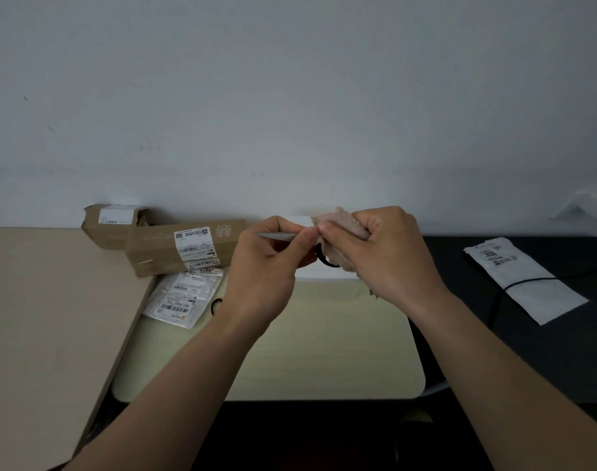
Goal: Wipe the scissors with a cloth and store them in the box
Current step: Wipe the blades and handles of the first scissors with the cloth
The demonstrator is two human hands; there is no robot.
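**Wiping a scissor blade above the pale table**

Head view. The long brown cardboard box (154, 251) at the back left carries a white shipping label with a code square and barcodes. The label's small print is too fine to read, and a pale plant-like mark sits on the box's top face. A label at its near edge shows "2007", upside down. The white plastic mailer bags (183, 297) just in front bear barcode labels, one reading roughly "507-P802", also upside down. On the black table (579, 351) at the right lies a flat white mailer bag (542, 294) marked "3006", with a thin black cable (528, 282) across it.

The left hand (266, 263) pinches the grey metal blade of the black-handled scissors (276, 236) between thumb and fingers (280, 222), with the tip pointing left. The right hand (385, 256) has its fingers curled round a bunched pinkish-beige cloth (344, 226), which wraps the scissors beside a black handle loop. Scissors and cloth are held in the air over the far part of the pale yellow table (324, 351).

A shorter brown cardboard box (113, 227) stands behind the long one, against the grey wall. A small black ring (217, 305) lies just beside the mailer bags. Something white behind the hands is mostly hidden. The near half of the pale yellow table lies open. Its left edge meets a beige table (52, 300) and its right edge meets the black table.
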